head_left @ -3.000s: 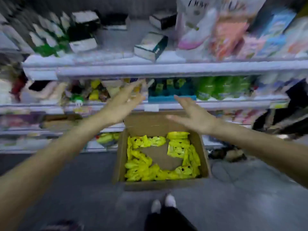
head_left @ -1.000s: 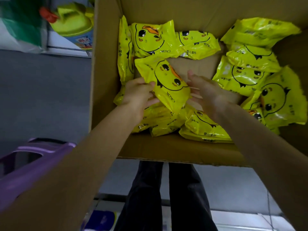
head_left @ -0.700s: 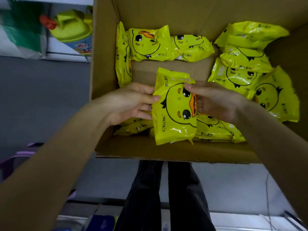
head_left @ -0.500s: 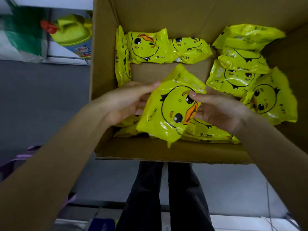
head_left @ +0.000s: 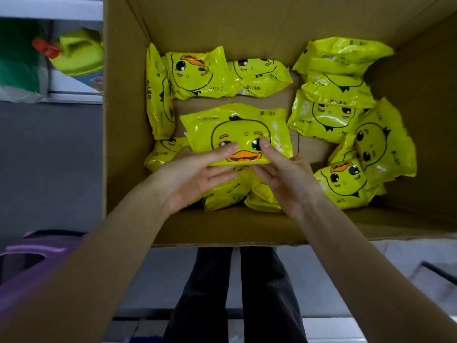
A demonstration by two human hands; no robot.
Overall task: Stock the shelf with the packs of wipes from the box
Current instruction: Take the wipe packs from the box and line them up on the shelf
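Observation:
An open cardboard box (head_left: 123,144) stands on the floor below me. Several yellow packs of wipes with a duck face lie inside it, along the far side (head_left: 197,73) and piled on the right (head_left: 326,115). One yellow pack (head_left: 237,127) is lifted above the others, face up and level. My left hand (head_left: 195,177) pinches its near edge, thumb on top and fingers beneath. My right hand (head_left: 284,177) pinches the same edge just to the right, thumb on the duck's eye.
A low shelf at the upper left holds a yellow-green bottle with a red cap (head_left: 76,55) and a green bag (head_left: 17,58). A purple basket (head_left: 32,258) sits at the lower left. Grey floor (head_left: 49,157) surrounds the box; my legs (head_left: 237,293) stand behind it.
I have bent down from the shelf to the box and picked one pack out with both hands. Over the last second the pack has turned from upright and tilted to level, face up.

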